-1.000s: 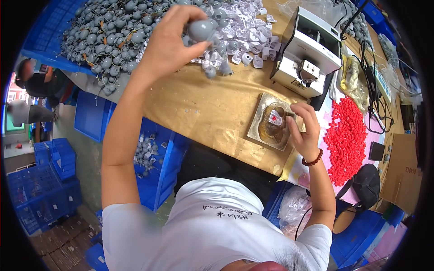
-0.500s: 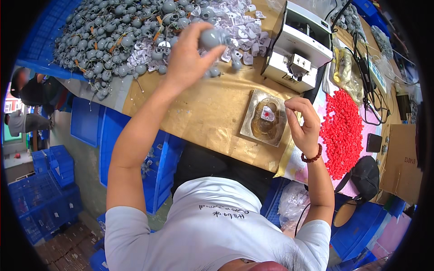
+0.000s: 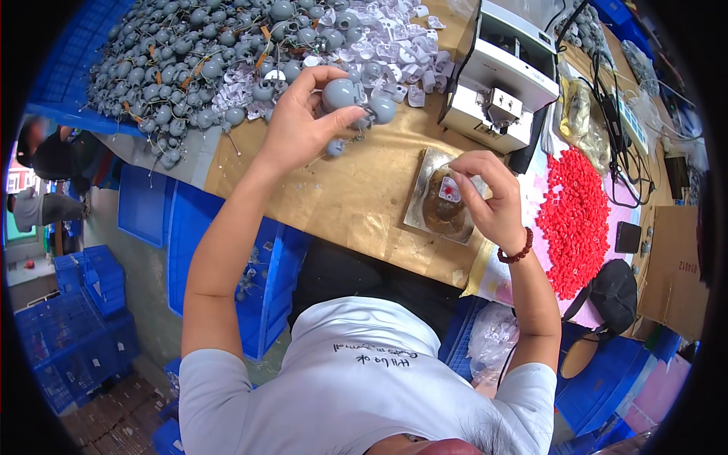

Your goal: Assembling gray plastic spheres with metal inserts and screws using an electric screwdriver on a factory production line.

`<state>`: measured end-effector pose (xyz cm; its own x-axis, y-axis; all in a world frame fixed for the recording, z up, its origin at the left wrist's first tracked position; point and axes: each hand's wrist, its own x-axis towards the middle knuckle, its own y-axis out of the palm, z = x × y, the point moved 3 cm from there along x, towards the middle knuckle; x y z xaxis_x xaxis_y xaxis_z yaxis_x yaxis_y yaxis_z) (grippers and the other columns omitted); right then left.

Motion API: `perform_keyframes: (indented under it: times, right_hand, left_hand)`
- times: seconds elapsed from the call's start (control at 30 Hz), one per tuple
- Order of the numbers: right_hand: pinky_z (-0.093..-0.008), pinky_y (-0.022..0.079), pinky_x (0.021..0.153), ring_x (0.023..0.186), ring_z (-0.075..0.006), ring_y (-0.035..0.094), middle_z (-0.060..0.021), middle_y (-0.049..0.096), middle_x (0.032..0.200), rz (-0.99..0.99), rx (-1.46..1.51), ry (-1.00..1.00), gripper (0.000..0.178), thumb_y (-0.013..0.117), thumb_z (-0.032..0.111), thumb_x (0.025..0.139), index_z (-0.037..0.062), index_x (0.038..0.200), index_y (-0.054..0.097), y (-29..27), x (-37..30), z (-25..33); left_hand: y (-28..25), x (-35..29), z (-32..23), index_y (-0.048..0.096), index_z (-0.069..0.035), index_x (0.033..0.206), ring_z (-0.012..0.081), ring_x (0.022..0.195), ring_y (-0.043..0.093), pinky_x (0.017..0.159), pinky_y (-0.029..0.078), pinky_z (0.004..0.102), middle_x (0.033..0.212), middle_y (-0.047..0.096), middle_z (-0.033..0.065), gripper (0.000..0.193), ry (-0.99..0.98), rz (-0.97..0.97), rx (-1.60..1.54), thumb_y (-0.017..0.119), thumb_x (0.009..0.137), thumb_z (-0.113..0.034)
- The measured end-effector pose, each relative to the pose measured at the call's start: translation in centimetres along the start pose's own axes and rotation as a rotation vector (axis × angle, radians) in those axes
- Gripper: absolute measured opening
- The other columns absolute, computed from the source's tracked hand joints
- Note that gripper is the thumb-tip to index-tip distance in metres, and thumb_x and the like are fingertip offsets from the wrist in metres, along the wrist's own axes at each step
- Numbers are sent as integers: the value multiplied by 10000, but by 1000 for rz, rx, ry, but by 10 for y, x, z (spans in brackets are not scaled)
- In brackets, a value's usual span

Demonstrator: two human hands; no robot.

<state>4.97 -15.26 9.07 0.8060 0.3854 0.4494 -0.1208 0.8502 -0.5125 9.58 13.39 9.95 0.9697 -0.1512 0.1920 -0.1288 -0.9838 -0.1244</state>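
Observation:
My left hand (image 3: pixel 303 125) grips a grey ball-shaped plastic part (image 3: pixel 339 95) between thumb and fingers, above the table near the heap. Smaller rounded grey lobes (image 3: pixel 382 110) show beside it, past my fingertips. My right hand (image 3: pixel 489 189) is over the right side of a square metal fixture (image 3: pixel 414 216) with a hollowed, brownish middle. Its thumb and forefinger are curled close together beside a small white plastic piece (image 3: pixel 450 189) with a red centre, lying in the hollow. Whatever is between those fingertips, if anything, is too small to make out.
Grey ball-shaped parts (image 3: pixel 174 83) lie heaped at the far left, beside loose white plastic pieces (image 3: pixel 387 57). A white bench machine (image 3: pixel 504 68) stands behind the fixture. Small red pieces (image 3: pixel 572 224) are piled at the right, near cables (image 3: pixel 618 129) and a black cap (image 3: pixel 613 296).
My left hand has come nearer from the heap with the grey part, which has turned to show more lobes. My right hand has moved left over the fixture, towards the white piece.

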Motion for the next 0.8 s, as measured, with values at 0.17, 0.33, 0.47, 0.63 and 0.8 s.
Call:
perform_keyframes:
  times: [0.17, 0.33, 0.47, 0.63, 0.8]
  right_hand:
    - [-405, 501, 930, 1112, -339, 608, -164, 602, 1220, 54, -57, -12, 385, 724, 30, 837, 59, 1209, 632, 28, 35, 6]
    - [-463, 393, 1110, 1328, -411, 434, -204, 498, 1399, 255, -244, -147, 759, 794, 39, 742, 91, 1428, 472, 71, 75, -6]
    - [-410, 455, 998, 1169, -344, 553, -178, 595, 1245, 309, -270, -98, 598, 794, 66, 779, 46, 1321, 542, 69, 85, -13]
    - [-328, 503, 883, 993, -229, 647, -103, 679, 1077, -45, -95, -10, 418, 765, 97, 862, 8, 1234, 597, 37, 103, -24]
    - [-229, 463, 722, 843, -83, 581, -24, 655, 1017, -463, 409, 301, 306, 641, 231, 998, 44, 1237, 599, -8, 124, -32]
  left_hand:
    - [3, -1, 12, 512, -25, 1275, 160, 1031, 645, 867, 565, 300, 1151, 594, 85, 457, -78, 6, -219, 744, 882, -10]
    - [15, -5, 16, 532, -46, 1259, 128, 1021, 627, 881, 550, 314, 1126, 590, 45, 481, 37, 28, -29, 790, 853, -82]
    - [-2, -10, 11, 556, -49, 1198, 147, 1010, 604, 828, 542, 304, 1122, 568, 55, 466, -52, -70, 36, 812, 811, -94]
    - [14, -28, 18, 569, -63, 1128, 333, 996, 587, 829, 503, 438, 1078, 550, 141, 403, 257, 133, 490, 763, 779, -121]
    - [23, -42, 30, 566, -95, 1125, 328, 958, 598, 799, 506, 444, 1036, 545, 133, 398, 378, 370, 724, 767, 787, -151]
